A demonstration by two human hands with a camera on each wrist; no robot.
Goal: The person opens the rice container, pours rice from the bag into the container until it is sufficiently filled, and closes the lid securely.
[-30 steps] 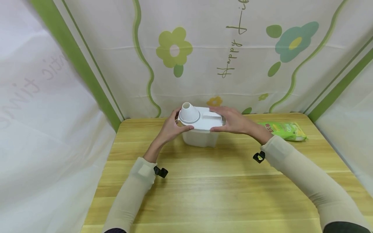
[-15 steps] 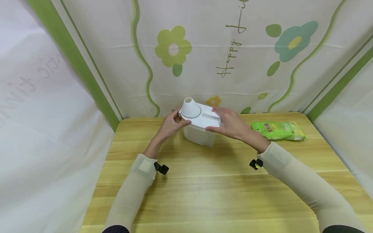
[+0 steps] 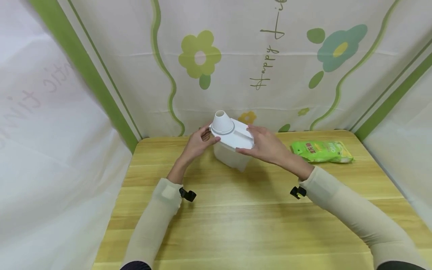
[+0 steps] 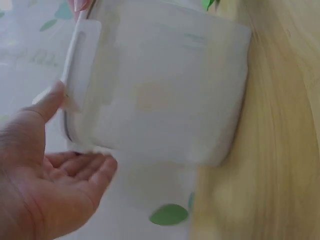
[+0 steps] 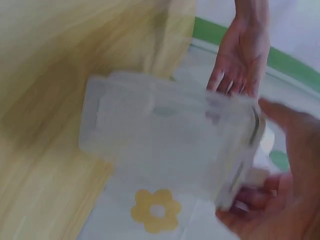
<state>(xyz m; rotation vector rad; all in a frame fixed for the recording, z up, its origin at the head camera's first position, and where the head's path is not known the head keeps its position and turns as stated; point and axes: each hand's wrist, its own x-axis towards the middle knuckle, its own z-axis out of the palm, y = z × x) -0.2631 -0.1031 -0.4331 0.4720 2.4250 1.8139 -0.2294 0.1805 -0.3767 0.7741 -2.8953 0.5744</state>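
A translucent plastic storage container (image 3: pixel 229 156) with a white lid (image 3: pixel 236 140) is near the back of the wooden table. A white cone-shaped spout (image 3: pixel 222 123) rises from the lid's left part. My left hand (image 3: pixel 197 147) holds the lid's left end, thumb on the front edge and fingers at the far side. At the right end, my right hand (image 3: pixel 268 145) grips the lid between thumb and fingers. Through the container's wall (image 4: pixel 160 90) nothing distinct shows in the left wrist view. Whether its base touches the table I cannot tell.
A green soft packet (image 3: pixel 322 151) lies at the table's back right. Behind the wooden table (image 3: pixel 236 225) hangs a white curtain (image 3: pixel 236 67) with printed flowers, and further curtains stand at both sides.
Both hands have turned the container clockwise as seen from above, its spout end moving back and its right end forward. The right hand has shifted slightly left, uncovering more of the green packet.
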